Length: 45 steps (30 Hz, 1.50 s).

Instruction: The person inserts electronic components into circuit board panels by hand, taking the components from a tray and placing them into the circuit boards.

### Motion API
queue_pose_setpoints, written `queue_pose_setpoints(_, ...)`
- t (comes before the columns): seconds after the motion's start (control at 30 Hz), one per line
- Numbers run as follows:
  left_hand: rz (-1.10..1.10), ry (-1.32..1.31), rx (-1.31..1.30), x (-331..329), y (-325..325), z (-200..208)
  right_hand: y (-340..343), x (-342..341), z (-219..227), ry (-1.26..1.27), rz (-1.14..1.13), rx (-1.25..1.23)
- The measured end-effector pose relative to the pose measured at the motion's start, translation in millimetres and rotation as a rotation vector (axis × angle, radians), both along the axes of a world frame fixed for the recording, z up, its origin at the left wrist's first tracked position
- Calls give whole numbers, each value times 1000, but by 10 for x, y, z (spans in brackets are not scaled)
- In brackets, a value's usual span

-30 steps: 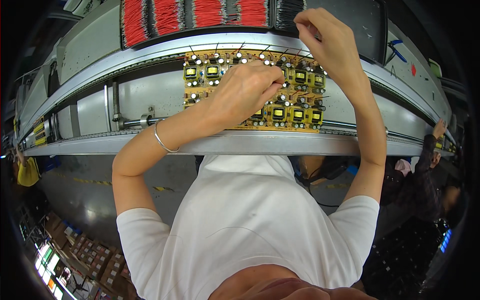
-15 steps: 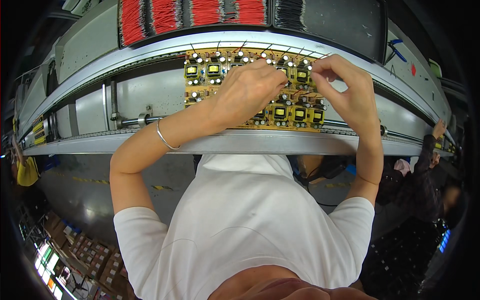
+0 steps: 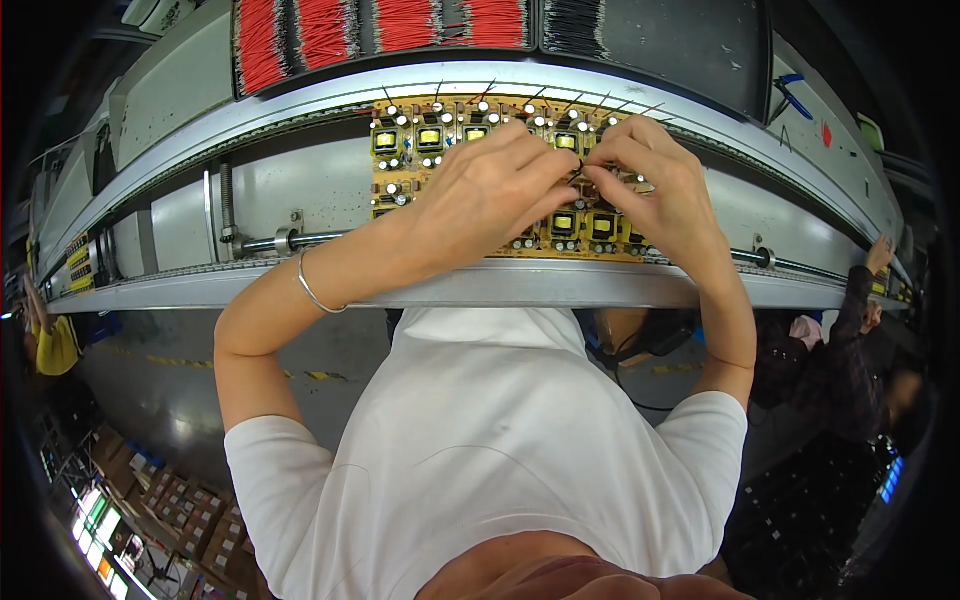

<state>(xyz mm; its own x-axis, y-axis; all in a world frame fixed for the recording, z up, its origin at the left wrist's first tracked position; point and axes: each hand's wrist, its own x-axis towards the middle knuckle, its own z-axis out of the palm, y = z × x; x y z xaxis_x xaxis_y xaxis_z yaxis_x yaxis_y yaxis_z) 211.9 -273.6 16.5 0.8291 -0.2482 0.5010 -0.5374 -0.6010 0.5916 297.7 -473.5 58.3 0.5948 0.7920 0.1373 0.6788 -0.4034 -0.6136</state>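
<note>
A panel of yellow-brown circuit boards (image 3: 400, 173) lies across the rails in front of me, packed with yellow-topped transformers, capacitors and short upright wires. My left hand (image 3: 490, 190) is over its middle, thumb and fingers pinched together. From the right, my right hand (image 3: 655, 190) meets it, with thumb and forefinger closing at the same spot. A short, thin dark wire (image 3: 577, 175) shows between the fingertips of both hands, just above the boards. The hands hide much of the panel's middle, and the wire's far end is hard to make out.
Beyond the far rail sit a tray of red wires (image 3: 410, 25) in bundles and a tray of black wires (image 3: 575, 28). Blue-handled pliers (image 3: 792, 97) lie at the right. The near metal rail (image 3: 500, 283) runs before my body. Other people work at both sides.
My right hand has moved left and down, its thumb and forefinger coming together at the left fingertips. My left hand has shifted only slightly, its fingers still pinched.
</note>
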Motion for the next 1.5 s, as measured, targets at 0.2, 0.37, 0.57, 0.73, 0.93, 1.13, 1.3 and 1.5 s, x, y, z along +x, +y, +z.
queue_pose_setpoints(0.2, 134, -196, 37, 269, 204, 74, 15, -6, -28, -13, 9, -23)
queue_pose_setpoints(0.37, 271, -303, 268, 570, 389, 105, 10, -22, -68, -73, -2, -15)
queue_pose_setpoints(0.57, 409, -258, 490, 831, 461, 59, 4, -42, -100, -187, -11, 6)
queue_pose_setpoints(0.73, 519, -243, 635, 1019, 432, -36, -25, -49, -80, -203, -5, -10)
queue_pose_setpoints(0.93, 501, -33, 622, 1154, 354, -47, -64, -41, -2, -159, 14, -102)
queue_pose_setpoints(1.13, 365, 370, 515, 1194, 352, 159, -87, 104, 143, -170, 106, -249)
queue_pose_setpoints(1.3, 371, 480, 422, 1084, 297, 454, 87, 444, 285, -225, -29, -134)
queue_pose_setpoints(1.5, 379, -418, 233, 644, 239, 230, 543, 860, 96, -486, -32, -261)
